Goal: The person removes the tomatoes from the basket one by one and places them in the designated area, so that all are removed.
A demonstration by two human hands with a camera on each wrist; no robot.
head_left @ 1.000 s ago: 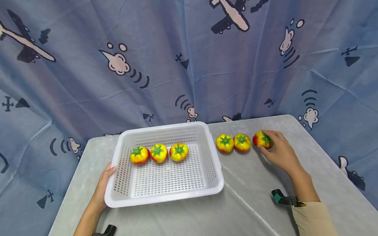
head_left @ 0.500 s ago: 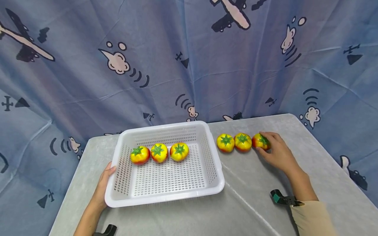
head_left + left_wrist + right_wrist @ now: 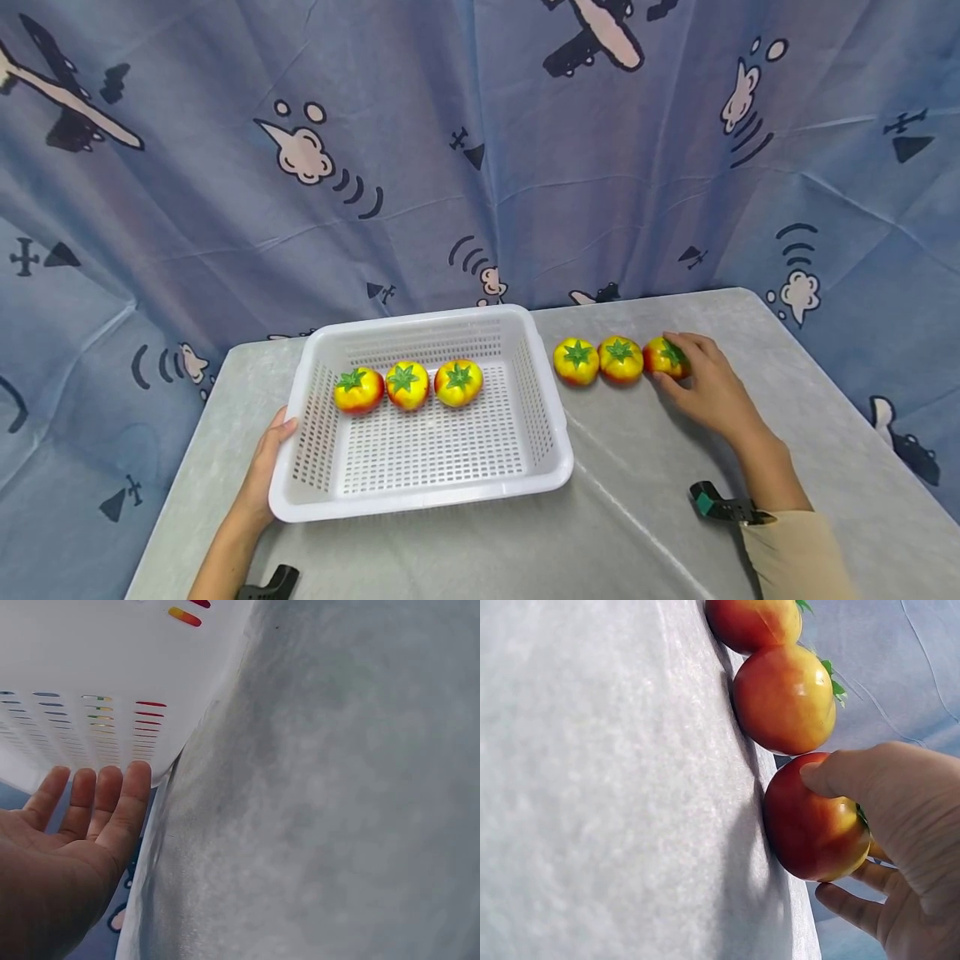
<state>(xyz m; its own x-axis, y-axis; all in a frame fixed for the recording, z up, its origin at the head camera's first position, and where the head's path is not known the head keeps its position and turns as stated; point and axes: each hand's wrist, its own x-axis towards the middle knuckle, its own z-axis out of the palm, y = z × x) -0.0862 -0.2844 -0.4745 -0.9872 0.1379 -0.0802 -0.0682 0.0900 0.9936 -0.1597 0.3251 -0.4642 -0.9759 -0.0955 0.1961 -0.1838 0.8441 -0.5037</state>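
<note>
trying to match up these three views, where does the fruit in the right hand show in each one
Head: right of centre; it is the rightmost fruit, gripped by the right hand.
Left wrist: not in this picture.
Right wrist: right of centre and slightly below the middle, partly covered by that hand.
Shared landmark: the grey tabletop, visible in all three views.

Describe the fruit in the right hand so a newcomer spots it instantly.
On the grey table, find the white basket. Right of it in the head view runs a row of three red-and-yellow fruits; take the rightmost fruit. Unlike its two neighbours, it is held by the right hand, its green leaf top tipped towards that hand.
</note>
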